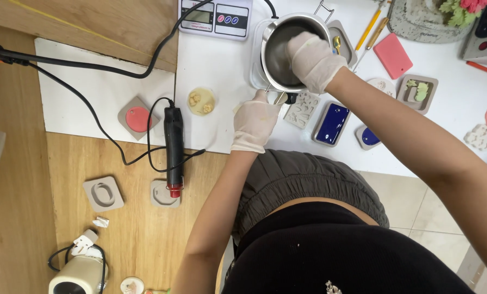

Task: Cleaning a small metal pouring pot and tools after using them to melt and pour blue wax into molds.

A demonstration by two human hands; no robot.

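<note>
Inside the steel pot [287,51], right hand [311,60] fingers hidden; left hand [254,125] apparently grips its handle.

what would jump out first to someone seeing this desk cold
The two white-gloved hands at top centre: the right hand reaches into a steel pot, and the left hand grips the pot's handle just below it. Next, the glossy blue filled mould to the right of the hands. Then the black heat gun with its red tip, lying left of the hands amid looping black cables.
</note>
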